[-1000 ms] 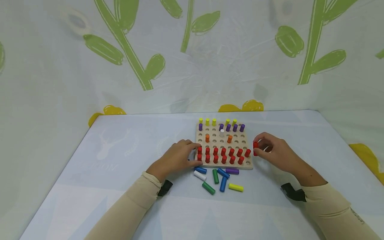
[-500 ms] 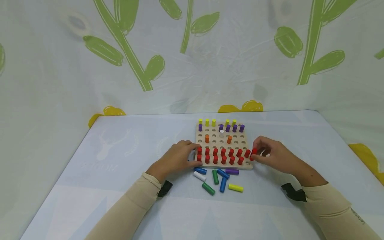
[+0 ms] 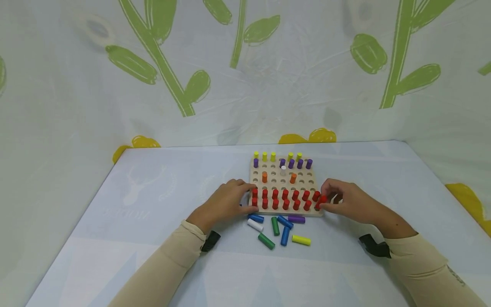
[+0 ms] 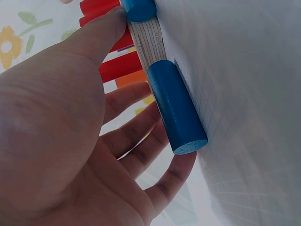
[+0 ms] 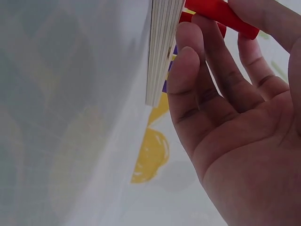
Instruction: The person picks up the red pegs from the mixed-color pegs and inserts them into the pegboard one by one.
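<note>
A wooden pegboard (image 3: pixel 284 212) with upright colored pegs lies on the table in the head view. My left hand (image 3: pixel 226 202) holds its left side near the front corner, thumb at the near edge and fingers along the side. Pinched between my right thumb and fingers (image 5: pixel 235 94) is a red peg (image 3: pixel 322 199), tilted, with its lower end at the front row's right end hole. Two rows of red pegs (image 3: pixel 285 204) fill the front. In the left wrist view, a blue peg (image 4: pixel 178 108) lies close to the board, below my left hand.
Loose pegs lie in front of the board: white (image 3: pixel 255 225), green (image 3: pixel 266 241), purple (image 3: pixel 296 219), yellow (image 3: pixel 301 240) and more blue ones. Farther back, the board bears orange (image 3: pixel 293 178), white, purple and yellow pegs among bare holes. A patterned cloth wall stands behind.
My right hand has moved left and slightly down, bringing the red peg from beside the board to its front right corner; the peg now tilts. My left hand has stayed put.
</note>
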A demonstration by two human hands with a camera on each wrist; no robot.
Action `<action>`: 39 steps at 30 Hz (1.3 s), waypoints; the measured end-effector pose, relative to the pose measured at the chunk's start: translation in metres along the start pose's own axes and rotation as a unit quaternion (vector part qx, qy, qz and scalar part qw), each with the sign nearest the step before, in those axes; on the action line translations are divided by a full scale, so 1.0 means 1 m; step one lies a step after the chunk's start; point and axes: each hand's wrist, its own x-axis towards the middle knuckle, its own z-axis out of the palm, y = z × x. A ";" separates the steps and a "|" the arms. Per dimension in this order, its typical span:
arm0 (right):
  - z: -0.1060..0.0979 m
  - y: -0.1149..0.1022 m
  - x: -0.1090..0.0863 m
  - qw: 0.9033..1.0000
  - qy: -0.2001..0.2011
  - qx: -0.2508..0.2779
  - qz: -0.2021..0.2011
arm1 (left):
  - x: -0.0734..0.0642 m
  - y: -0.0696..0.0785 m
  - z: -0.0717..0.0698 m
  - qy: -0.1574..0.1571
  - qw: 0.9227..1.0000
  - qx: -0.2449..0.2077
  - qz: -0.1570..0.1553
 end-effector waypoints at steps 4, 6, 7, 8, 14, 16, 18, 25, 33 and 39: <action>0.000 0.000 0.001 1.000 -0.002 0.001 -0.002 | 0.000 0.000 0.000 0.002 1.000 -0.001 0.000; 0.000 0.001 0.001 1.000 -0.005 0.000 -0.005 | 0.000 0.000 0.000 0.004 1.000 0.000 -0.001; 0.001 0.002 0.001 1.000 -0.005 0.000 -0.003 | 0.000 0.000 0.000 0.004 1.000 0.001 -0.001; 0.001 0.003 0.001 1.000 -0.007 0.000 0.001 | 0.001 0.000 0.000 0.004 1.000 0.000 0.000; 0.003 0.004 0.000 1.000 -0.013 0.000 0.008 | 0.002 0.000 0.002 0.000 1.000 -0.004 0.001; 0.004 0.004 0.001 1.000 -0.017 -0.001 0.001 | 0.001 0.000 0.002 0.002 1.000 -0.002 -0.003; 0.005 0.004 0.003 1.000 -0.022 -0.003 -0.003 | 0.000 -0.001 0.002 0.005 1.000 -0.002 -0.003; 0.006 0.005 0.006 1.000 -0.030 -0.009 0.005 | 0.001 -0.002 0.001 0.008 1.000 -0.002 -0.001; 0.009 0.008 0.001 0.999 -0.039 0.007 0.006 | 0.004 0.001 0.006 -0.005 1.000 -0.003 0.001; 0.014 0.011 0.000 0.999 -0.040 0.009 0.010 | 0.002 0.002 0.010 0.002 1.000 0.005 -0.001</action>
